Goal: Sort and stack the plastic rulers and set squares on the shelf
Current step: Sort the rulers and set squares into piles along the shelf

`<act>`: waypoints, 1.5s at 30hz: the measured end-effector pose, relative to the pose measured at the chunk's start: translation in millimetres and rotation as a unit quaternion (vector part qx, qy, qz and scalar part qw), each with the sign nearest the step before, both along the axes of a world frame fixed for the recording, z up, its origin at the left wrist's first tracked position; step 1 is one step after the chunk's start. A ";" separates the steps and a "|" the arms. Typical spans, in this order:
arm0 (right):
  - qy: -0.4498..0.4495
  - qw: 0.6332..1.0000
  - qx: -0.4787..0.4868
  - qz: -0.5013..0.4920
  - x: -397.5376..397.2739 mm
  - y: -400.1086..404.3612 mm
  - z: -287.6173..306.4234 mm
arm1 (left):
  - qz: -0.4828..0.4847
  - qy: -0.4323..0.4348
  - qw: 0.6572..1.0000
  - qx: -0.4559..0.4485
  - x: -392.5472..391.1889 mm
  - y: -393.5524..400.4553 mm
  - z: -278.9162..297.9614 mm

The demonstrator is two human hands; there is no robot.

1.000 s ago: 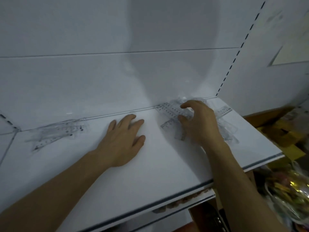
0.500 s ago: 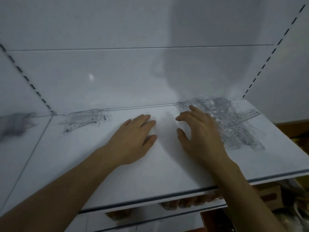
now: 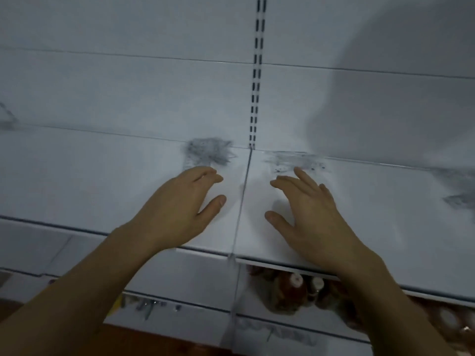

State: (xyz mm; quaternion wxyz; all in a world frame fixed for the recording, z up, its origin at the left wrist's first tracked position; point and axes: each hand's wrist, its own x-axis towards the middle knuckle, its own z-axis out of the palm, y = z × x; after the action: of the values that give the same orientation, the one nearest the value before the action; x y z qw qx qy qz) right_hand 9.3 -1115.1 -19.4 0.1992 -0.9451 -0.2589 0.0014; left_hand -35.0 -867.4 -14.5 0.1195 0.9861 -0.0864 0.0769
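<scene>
Two blurred piles of clear plastic rulers and set squares lie at the back of the white shelf (image 3: 102, 181). A darker left pile (image 3: 208, 151) sits just left of the shelf seam, and a flatter right pile (image 3: 295, 160) sits just right of it. My left hand (image 3: 180, 204) hovers palm down in front of the left pile, fingers curled, holding nothing. My right hand (image 3: 308, 209) is spread with its fingertips at the near edge of the right pile. More rulers (image 3: 460, 191) show blurred at the far right of the shelf.
A slotted upright (image 3: 257, 73) runs up the white back wall above the seam (image 3: 244, 188) between two shelf boards. Below the shelf's front edge stand brown bottles (image 3: 295, 286) on a lower level. Another blurred dark patch (image 3: 7, 119) lies at far left.
The view has swung left; the big pile is now at far right. Both hands moved left, and a second pile beyond the seam came into view.
</scene>
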 end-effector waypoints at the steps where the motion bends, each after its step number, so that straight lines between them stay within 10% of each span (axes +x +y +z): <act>1: -0.001 1.000 -0.004 0.022 -6.9 24.6 1.9 | 0.017 0.005 1.000 0.003 -11.6 28.5 1.3; 22: -0.082 0.900 -0.130 0.408 -66.4 497.9 65.6 | 0.366 0.052 0.928 0.058 -199.0 439.7 26.3; 45: -0.032 0.922 -0.142 0.358 46.3 791.1 24.6 | 0.334 0.107 0.934 0.072 -92.7 742.7 18.8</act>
State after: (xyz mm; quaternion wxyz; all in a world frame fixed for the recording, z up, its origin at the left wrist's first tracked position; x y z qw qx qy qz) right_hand 55.6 -324.0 5.2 0.0408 -0.8076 -0.5830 0.0794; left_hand -127.7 -124.7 4.3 0.0246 0.9663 0.2562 0.0000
